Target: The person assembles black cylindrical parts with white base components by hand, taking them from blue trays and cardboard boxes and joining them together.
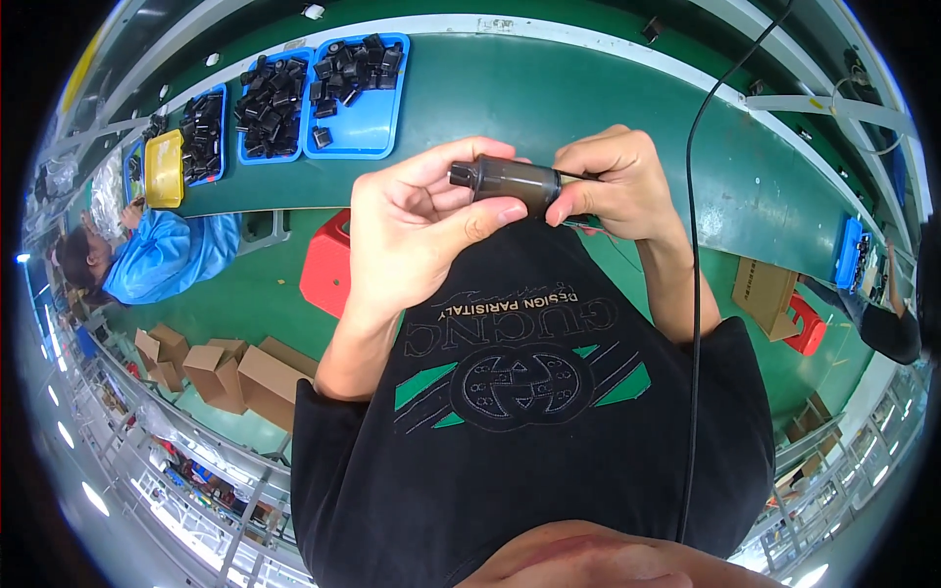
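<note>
A green floor spreads below and behind a long green tabletop, whose white-trimmed far edge arcs across the top; its near edge passes behind the hands. To the left, a co-worker in blue sits by that near edge. Open cardboard boxes and a red stool stand on the floor. Three blue trays crowd the tabletop's left part, with a yellow tray beyond them; from the nearest blue tray rightward, a broad green stretch leaves room for moving. A black cable hangs just right of the right forearm, narrowing the room there. The left hand holds a dark translucent cylinder sideways, raised by the near edge, its fingers curled behind and thumb in front. The right hand has its fingers pinched narrow at the cylinder's right end, by a thin dark strip; which they grip, I cannot tell. Small black parts heap the trays.
</note>
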Demonstrator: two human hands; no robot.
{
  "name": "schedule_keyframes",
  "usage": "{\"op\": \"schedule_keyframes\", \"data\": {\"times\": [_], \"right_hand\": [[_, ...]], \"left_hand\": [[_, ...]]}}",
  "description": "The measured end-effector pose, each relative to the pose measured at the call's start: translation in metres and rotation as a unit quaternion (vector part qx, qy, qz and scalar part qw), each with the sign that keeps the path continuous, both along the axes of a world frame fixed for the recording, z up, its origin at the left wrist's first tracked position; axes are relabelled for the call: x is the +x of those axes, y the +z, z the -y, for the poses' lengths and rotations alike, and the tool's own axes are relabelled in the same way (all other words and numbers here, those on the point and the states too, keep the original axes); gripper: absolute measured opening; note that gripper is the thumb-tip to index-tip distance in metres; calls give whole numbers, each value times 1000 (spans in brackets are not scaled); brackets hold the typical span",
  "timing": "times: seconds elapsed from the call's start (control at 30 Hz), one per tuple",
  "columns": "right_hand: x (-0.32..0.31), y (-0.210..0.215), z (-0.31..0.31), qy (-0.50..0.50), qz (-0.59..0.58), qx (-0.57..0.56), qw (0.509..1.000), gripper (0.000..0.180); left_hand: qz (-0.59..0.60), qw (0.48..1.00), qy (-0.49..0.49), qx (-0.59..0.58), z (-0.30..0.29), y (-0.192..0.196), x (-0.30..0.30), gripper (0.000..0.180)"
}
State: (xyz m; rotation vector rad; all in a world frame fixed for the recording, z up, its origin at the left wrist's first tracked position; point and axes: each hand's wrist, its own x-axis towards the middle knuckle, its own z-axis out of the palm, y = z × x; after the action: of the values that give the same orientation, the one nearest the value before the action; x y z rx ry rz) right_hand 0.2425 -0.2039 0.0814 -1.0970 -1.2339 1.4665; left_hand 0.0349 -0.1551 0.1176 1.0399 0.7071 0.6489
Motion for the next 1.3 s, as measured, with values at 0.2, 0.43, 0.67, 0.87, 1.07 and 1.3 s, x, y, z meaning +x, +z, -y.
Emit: {"op": "schedule_keyframes", "data": {"times": [0.2,0.43,0.67,0.87,1.07,1.3], "right_hand": [[1,4,0,-8,38,-23,999,20],[-1,-8,-31,43,93,-14,995,19],[-28,-66,-86,0,122,-31,992,22],[-20,-158,-156,-83,358,-65,928,38],[67,-258,-239,-210,607,-20,766,41],[151,-341,-260,-222,750,-32,622,53]], "left_hand": [[12,999,32,1,9,-8,5,38],[-34,998,42,-25,-14,-23,-1,35],[-14,995,91,-35,-73,-83,-12,42],[-301,939,164,4,-116,-186,-91,60],[-647,711,202,186,-141,-281,-186,60],[-651,712,216,151,-185,-317,-196,58]]}}
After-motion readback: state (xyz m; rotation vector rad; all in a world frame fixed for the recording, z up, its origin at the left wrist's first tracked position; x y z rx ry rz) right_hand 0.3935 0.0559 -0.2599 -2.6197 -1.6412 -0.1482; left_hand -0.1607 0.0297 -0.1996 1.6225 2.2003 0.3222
